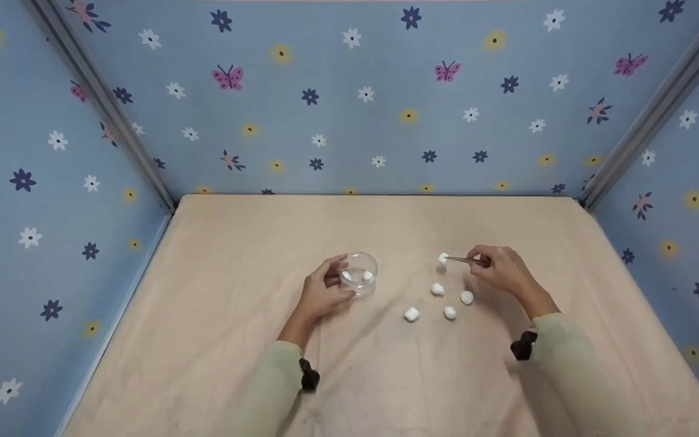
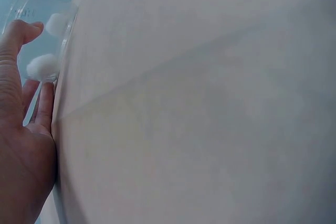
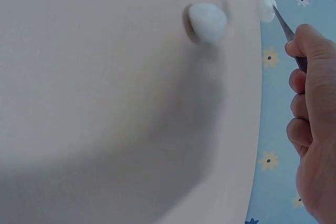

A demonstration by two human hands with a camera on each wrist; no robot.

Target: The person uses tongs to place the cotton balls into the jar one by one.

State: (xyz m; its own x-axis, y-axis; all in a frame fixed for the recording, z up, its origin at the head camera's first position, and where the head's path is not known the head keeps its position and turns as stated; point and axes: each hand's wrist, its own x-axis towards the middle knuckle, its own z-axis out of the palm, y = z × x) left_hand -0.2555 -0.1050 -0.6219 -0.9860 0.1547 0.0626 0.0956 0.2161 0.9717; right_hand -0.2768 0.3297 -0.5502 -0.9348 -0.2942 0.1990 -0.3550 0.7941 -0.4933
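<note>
My left hand (image 1: pixel 324 295) holds a clear plastic cup (image 1: pixel 360 289) upright on the cloth, thumb on the near side and fingers on the far side. Inside the cup sit two white cotton balls (image 2: pixel 43 67), seen through its wall. To the right, my right hand (image 1: pixel 501 267) grips metal tweezers (image 3: pixel 283 23) between thumb and curled fingers. At the tweezers' tips is another cotton ball (image 3: pixel 266 8), raised over the cloth in the right wrist view. Several more loose balls lie between the hands, among them a cotton ball (image 1: pixel 437 289) just below the tweezers.
A beige cloth (image 1: pixel 234 255) with faint creases covers the table. Blue flowered panels (image 1: pixel 349 121) stand at the back and both sides, joined by grey corner posts (image 1: pixel 659 103). Loose cotton balls lie nearest the middle, including one cotton ball (image 1: pixel 411 314) closest to the cup.
</note>
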